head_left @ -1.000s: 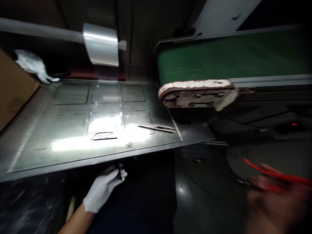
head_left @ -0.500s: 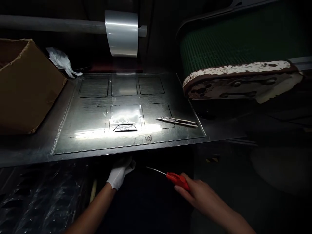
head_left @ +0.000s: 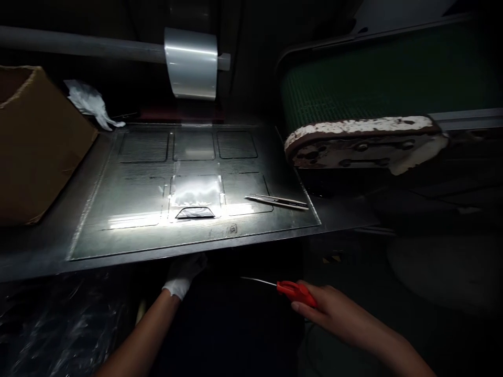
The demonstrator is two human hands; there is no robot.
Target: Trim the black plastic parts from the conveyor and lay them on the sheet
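Observation:
My right hand, bare, is closed around a red air blow gun with a thin, slightly bent metal nozzle pointing left. It is in front of the table edge and below it. My left hand wears a white glove and reaches toward the underside of the table's front edge. Its fingers are dim and partly hidden, so what they hold cannot be made out. On the clear sheet above lie a slim utility knife and a small black-edged trapezoid piece.
A cardboard box stands at the left, with crumpled white material beside it. A film roll hangs on a bar behind. A green conveyor belt juts in at the right. Plastic-covered trays lie lower left.
My right hand and the air blow gun have moved slightly right and down. My left hand has moved left, its fingers now deeper in shadow. The whole view has shifted a little.

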